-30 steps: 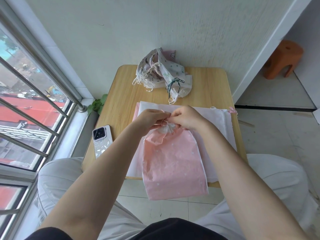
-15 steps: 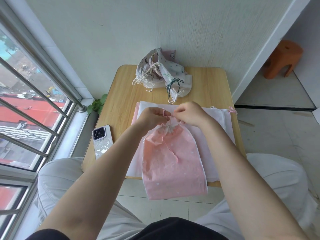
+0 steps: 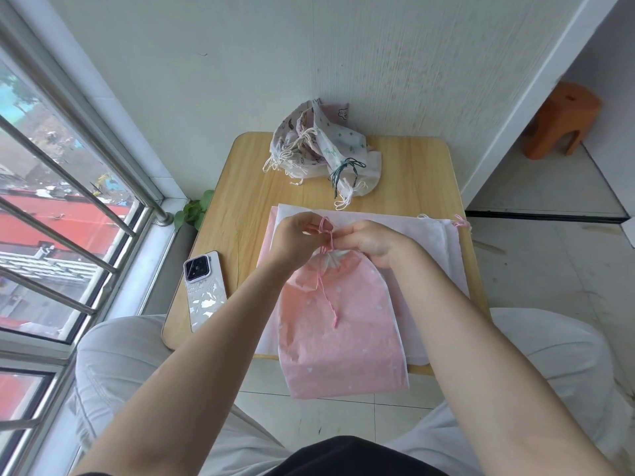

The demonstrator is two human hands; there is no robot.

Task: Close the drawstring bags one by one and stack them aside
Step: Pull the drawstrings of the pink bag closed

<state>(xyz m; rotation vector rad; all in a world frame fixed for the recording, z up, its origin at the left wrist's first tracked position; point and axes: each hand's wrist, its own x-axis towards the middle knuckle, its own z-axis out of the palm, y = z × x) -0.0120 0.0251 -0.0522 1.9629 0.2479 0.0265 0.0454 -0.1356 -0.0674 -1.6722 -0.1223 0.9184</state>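
A pink drawstring bag (image 3: 340, 338) with white dots lies on a pile of flat white and pink bags (image 3: 429, 242), its bottom hanging past the table's near edge. Its mouth is gathered tight. My left hand (image 3: 295, 238) and my right hand (image 3: 371, 240) meet just above the mouth, and both pinch the pink drawstring (image 3: 326, 231). One loose end of the string trails down over the bag. A heap of closed patterned bags (image 3: 319, 149) sits at the table's far edge by the wall.
A small wooden table (image 3: 412, 173) stands against the wall. A phone (image 3: 205, 290) lies face down at its left side. A barred window runs along the left, and an orange stool (image 3: 563, 118) stands at the far right. My knees flank the table.
Both hands have lifted slightly away from the bag's mouth, drawing the pink string up between them. A loose string end now lies over the bag's front.
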